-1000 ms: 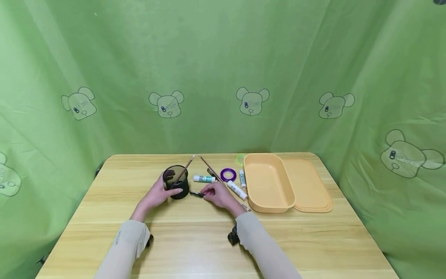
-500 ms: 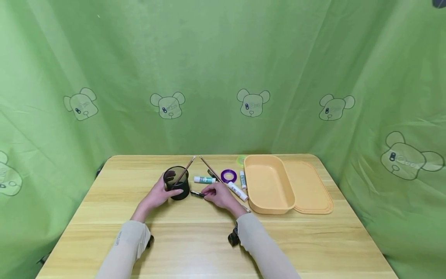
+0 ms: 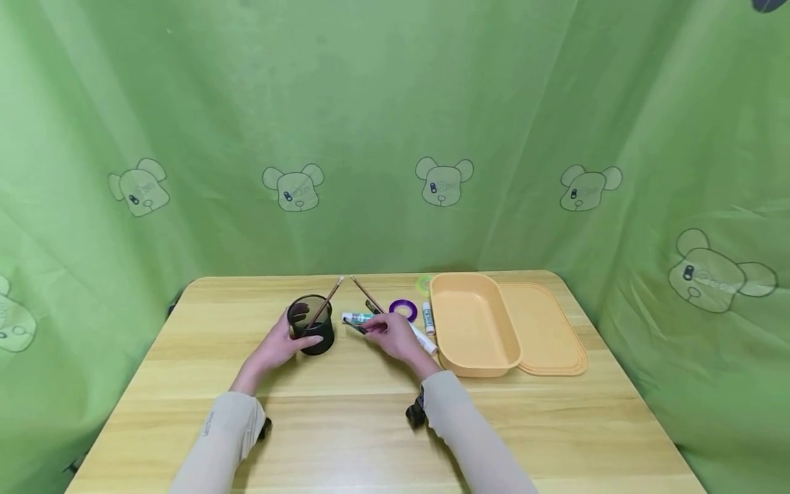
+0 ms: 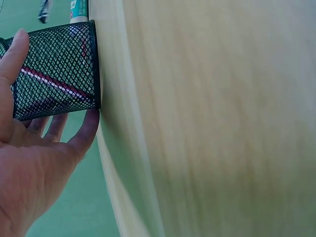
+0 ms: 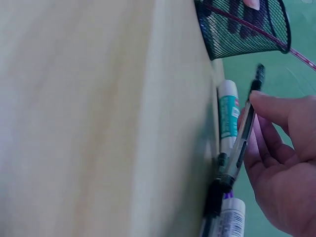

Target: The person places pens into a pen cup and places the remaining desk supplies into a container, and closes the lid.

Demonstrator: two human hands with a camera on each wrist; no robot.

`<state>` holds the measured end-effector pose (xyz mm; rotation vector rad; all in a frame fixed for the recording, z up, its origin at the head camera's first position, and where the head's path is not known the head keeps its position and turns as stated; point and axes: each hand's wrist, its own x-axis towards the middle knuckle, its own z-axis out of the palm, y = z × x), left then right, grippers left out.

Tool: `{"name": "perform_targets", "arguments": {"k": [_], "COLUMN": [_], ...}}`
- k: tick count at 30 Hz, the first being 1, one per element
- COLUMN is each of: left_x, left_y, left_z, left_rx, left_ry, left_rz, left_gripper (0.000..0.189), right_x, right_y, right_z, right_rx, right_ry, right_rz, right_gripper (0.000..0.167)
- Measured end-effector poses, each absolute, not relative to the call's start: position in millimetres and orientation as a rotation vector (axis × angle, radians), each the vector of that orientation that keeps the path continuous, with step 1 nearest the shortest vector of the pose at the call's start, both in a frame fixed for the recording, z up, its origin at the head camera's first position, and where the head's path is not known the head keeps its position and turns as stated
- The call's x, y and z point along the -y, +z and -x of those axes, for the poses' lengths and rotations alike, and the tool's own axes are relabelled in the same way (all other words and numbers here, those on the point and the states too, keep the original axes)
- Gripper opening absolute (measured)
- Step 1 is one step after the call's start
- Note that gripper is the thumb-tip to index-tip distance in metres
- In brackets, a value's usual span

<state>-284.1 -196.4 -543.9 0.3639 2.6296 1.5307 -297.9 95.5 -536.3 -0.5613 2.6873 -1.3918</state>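
Note:
My left hand (image 3: pixel 276 345) holds a black mesh pen holder (image 3: pixel 321 341) upright on the table, thumb on the near side and fingers round the back. In the left wrist view the mesh (image 4: pixel 57 74) lies between thumb and fingers. A pencil (image 3: pixel 327 300) leans inside the holder, its tip end standing out above the rim. My right hand (image 3: pixel 395 337) pinches a clear-barrelled black pen (image 5: pixel 242 143) between thumb and fingers, raised off the tabletop. The pen points towards the holder. Just behind it lies a green-and-white glue stick (image 5: pixel 228 116).
Right of the holder lie another pencil (image 3: pixel 364 291), a purple tape roll (image 3: pixel 403 302), a white glue stick (image 3: pixel 426 340) and a smaller stick (image 3: pixel 428 318). An orange box (image 3: pixel 475 371) stands beside its flat lid (image 3: pixel 549 329). A second black pen (image 5: pixel 212 202) shows low in the right wrist view.
My right hand has lifted the pen from the table, moving it up and slightly away from me. My left hand keeps its hold on the pen holder.

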Motion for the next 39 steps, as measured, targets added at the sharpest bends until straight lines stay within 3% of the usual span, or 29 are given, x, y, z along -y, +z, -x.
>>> {"name": "perform_targets", "arguments": {"k": [16, 39], "left_x": [198, 197], "left_y": [-544, -541], "left_z": [281, 282], "left_rx": [-2.594, -2.603], "left_ry": [1.583, 1.574], "left_rz": [-0.366, -0.281], "left_gripper": [0.088, 0.097], "right_x": [-104, -93], "right_y": [-507, -481], "right_z": [305, 306], "right_rx": [-2.791, -2.365], "right_ry": [-1.658, -2.264], "right_rz": [0.363, 0.125], "right_gripper": [0.025, 0.035]}}
